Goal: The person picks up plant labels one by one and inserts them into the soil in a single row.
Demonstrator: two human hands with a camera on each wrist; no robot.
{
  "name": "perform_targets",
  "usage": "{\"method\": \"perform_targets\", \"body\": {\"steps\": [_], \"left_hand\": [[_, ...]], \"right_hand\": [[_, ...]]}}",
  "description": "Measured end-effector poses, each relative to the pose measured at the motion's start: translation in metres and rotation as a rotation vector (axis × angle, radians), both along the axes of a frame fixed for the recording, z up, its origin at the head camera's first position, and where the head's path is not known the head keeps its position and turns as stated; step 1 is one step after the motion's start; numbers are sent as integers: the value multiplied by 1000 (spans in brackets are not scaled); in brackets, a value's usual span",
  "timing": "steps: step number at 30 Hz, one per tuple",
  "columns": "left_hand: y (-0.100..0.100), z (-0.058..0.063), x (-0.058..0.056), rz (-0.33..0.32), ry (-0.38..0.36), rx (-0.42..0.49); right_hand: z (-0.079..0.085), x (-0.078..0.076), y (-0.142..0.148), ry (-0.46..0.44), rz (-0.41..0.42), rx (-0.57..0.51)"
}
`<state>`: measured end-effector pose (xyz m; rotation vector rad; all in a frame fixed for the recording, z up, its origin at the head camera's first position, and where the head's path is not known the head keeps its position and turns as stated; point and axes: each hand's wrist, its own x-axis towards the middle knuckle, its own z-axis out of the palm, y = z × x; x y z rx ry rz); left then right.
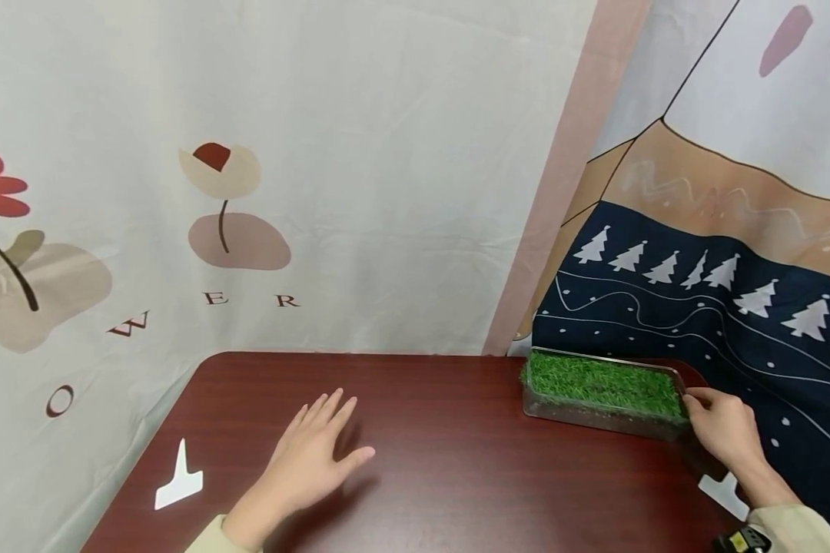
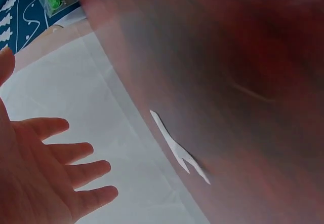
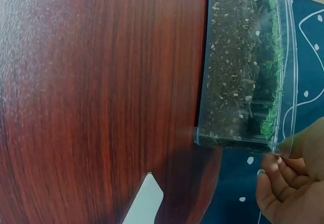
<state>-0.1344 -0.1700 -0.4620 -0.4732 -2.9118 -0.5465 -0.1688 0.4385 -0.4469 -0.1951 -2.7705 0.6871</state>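
A clear plastic box stands at the back right of the table, with green artificial grass on top. Through its side in the right wrist view, brown soil-like filling with pale specks shows below the grass. My right hand pinches the box's right end at the rim, thumb on one side and curled fingers on the other. My left hand hovers over the table with fingers spread and straight, holding nothing. Nearest to it lies a white T-shaped plant label.
Another white label lies at the right edge, below my right forearm. The dark red wooden table has rounded back corners. Printed curtains hang behind it, a pale one and a navy one with white trees.
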Motion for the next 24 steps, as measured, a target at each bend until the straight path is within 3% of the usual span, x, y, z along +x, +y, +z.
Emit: {"method": "perform_targets", "body": {"steps": [12, 19, 24], "left_hand": [[20, 5, -17, -35, -2, 13], [30, 8, -31, -50, -10, 71], [40, 11, -41, -53, -12, 97]], "right_hand": [[-2, 5, -9, 21, 32, 0], [-4, 7, -18, 70, 77, -7], [-6, 9, -26, 34, 84, -38]]}}
